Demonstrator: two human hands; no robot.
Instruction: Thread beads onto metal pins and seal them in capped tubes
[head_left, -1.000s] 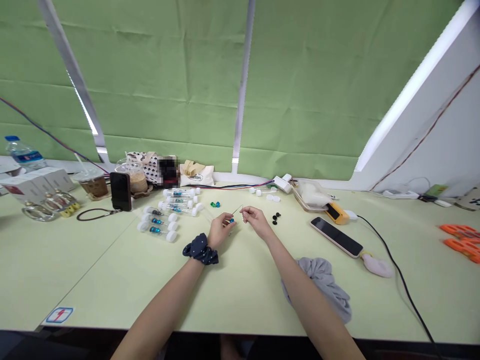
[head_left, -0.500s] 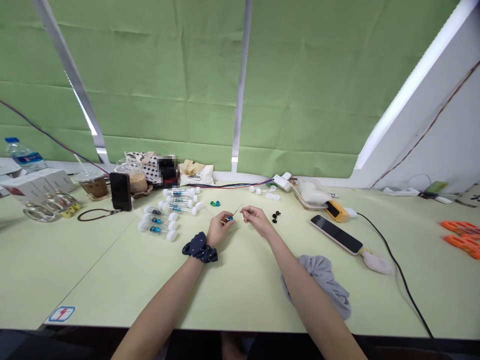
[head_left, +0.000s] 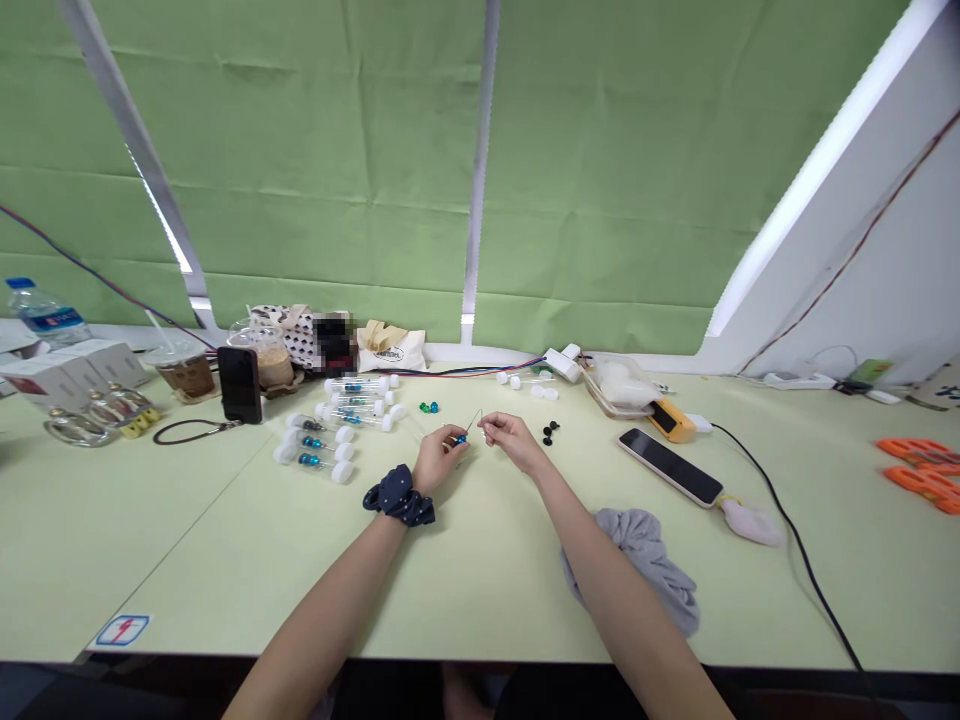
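My left hand (head_left: pixel 436 458), a dark scrunchie (head_left: pixel 400 497) round its wrist, is closed on a small shiny blue bead (head_left: pixel 460 439). From the bead a thin dark cord (head_left: pixel 481 413) arcs up and over to my right hand (head_left: pixel 513 440), whose fingertips pinch its far end. Whether it is thread or wire is too fine to tell. Just beyond my left hand lie a few green and blue beads (head_left: pixel 429 407). Small black pieces (head_left: pixel 550 433) rest to the right of my right hand.
Several clear tubes with white caps (head_left: pixel 315 461) lie to the left. A black phone (head_left: pixel 240 385) stands behind them; another phone (head_left: pixel 670 467) lies at right near a black cable (head_left: pixel 787 520). Grey cloth (head_left: pixel 651 562) sits by my right forearm. Orange-handled scissors (head_left: pixel 922 470) are far right.
The cord, nearly straight and pointed before, now bends in a rounded arc between my hands. Both hands keep almost the same place and grip.
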